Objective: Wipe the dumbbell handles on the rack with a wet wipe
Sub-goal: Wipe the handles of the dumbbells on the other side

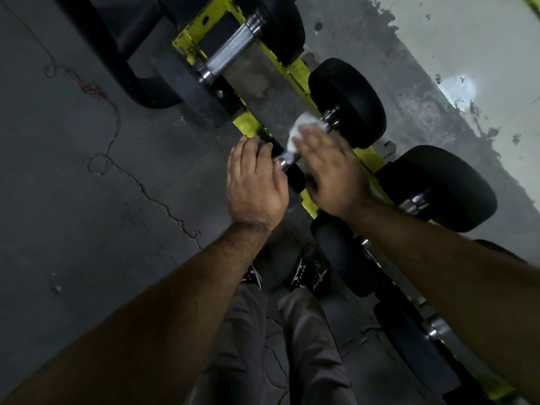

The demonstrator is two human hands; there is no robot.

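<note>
i see the right hand (330, 171) laid over the handle (287, 157) of the middle dumbbell (347, 103), with the wipe (298, 131) bunched under its fingers (309, 135). the fingers look nearly straight and press the wipe down onto the bar; whether the thumb wraps beneath i cannot tell. the left hand (254, 182) rests on the near end of the same dumbbell, fingers curled loosely over the weight head, apparently steadying it; how firmly it grips is hidden.

the dumbbell lies across the yellow rack (301, 71). a larger dumbbell with a knurled handle (230, 52) sits further along the rack, and two more lie nearer me on the right.

risks, as judged from here:
- the wipe is held by pressure only. a fast stroke along the bar may leave it behind or drop it through the rack to the floor (87, 200).
- a flat-hand pass cleans the top of the bar only; the underside would stay dirty unless the wipe is wrapped around.
- the dumbbell may roll on the rails if the left hand lifts off during a stroke.
- fingers may be pinched between head and rail.
</note>
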